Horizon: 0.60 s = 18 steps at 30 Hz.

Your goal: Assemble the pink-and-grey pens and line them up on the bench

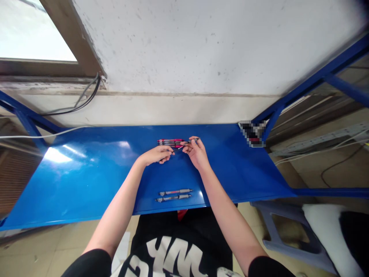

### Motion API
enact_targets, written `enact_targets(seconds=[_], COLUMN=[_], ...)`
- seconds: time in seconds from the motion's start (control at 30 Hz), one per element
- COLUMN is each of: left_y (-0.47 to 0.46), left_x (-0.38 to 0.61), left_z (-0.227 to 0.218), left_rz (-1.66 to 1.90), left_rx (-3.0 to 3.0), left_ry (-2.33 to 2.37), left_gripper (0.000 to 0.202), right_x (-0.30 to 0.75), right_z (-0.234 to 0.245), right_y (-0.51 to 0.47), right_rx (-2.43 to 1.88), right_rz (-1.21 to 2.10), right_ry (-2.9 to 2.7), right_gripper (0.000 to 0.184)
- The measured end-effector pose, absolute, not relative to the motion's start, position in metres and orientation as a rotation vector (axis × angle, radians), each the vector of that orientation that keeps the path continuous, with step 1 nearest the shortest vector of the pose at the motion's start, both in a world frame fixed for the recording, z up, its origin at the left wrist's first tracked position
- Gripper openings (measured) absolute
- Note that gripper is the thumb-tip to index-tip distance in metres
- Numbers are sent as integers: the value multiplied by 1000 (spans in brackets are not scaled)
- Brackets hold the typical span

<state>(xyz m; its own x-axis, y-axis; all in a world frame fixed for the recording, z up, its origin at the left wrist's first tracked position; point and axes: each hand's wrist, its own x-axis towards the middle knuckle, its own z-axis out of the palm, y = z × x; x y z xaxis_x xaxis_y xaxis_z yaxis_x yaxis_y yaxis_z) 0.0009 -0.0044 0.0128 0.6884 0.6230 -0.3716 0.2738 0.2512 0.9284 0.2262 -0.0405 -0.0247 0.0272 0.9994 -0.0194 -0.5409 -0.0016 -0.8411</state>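
My left hand [158,154] is closed with its fingers pinched round a thin pen piece that the fingers mostly cover. Just to its right, my right hand [197,151] grips a slim dark pen piece [197,139] between thumb and fingers, its narrow light end pointing towards the left hand. The two hands are close but apart, above the blue table. Right behind them lie several pens with pink ends [165,141], side by side and partly hidden by my fingers. Nearer to me rest two grey pens, one [175,191] behind the other [173,198].
The blue table [95,192] backs onto a white wall [184,109]. A blurred-out item [253,133] sits at its back right corner, beside the blue frame [288,98]. A white cable [43,136] crosses the left back corner. A grey stool [268,223] stands at the lower right.
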Motion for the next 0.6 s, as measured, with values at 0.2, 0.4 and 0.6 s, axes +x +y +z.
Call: enact_targets(seconds=[0.2,0.4,0.6], left_y=[-6,-6,-6], left_x=[1,1,1], left_z=[17,15,14], left_rz=[279,290,290], left_rx=[1352,1337,1327], left_ry=[839,849,847], left_gripper=[26,25,23], right_x=[226,226,226], right_z=[-24,-24,-25], right_y=[-41,-41,-41], right_rx=[-807,-775,-783], right_rz=[1435,1437,1434], right_ry=[-757,-756,-760], right_gripper=[30,31,30])
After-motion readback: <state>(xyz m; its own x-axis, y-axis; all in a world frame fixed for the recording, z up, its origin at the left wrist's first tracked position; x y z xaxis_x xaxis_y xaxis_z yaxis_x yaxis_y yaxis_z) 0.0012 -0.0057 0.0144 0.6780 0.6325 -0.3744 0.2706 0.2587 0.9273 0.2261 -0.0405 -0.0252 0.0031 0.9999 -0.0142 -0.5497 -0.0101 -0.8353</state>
